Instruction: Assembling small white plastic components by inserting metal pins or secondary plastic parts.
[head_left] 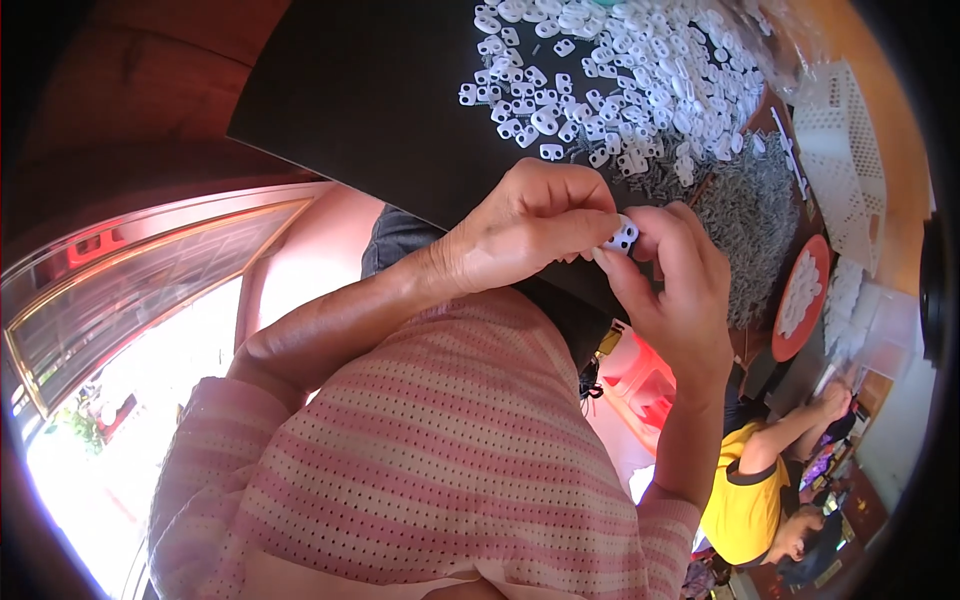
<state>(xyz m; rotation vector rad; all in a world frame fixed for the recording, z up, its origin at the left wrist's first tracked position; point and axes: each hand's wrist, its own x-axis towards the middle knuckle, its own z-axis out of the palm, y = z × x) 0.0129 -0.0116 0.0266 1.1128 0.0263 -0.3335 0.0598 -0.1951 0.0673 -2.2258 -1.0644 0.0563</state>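
Close in front of my body, both hands meet at a small white cord lock [622, 234] with dark round holes in it. My left hand [540, 222] has its thumb and bent fingers pinched on the left side of the piece. From the other side my right hand [680, 270] grips it between thumb and forefinger. Beyond my hands, a wide heap of similar white plastic pieces [640, 70] covers part of the black tabletop [390, 110]. A mound of small grey metal springs [745, 220] lies to the right of my right hand.
An orange-red dish [817, 258] of small white parts stands at the right. Past the springs are perforated white sheets [840, 150] and clear plastic wrapping [790, 30]. A person in a yellow shirt [745, 495] works at the lower right. A red stool [645, 385] is below my right forearm.
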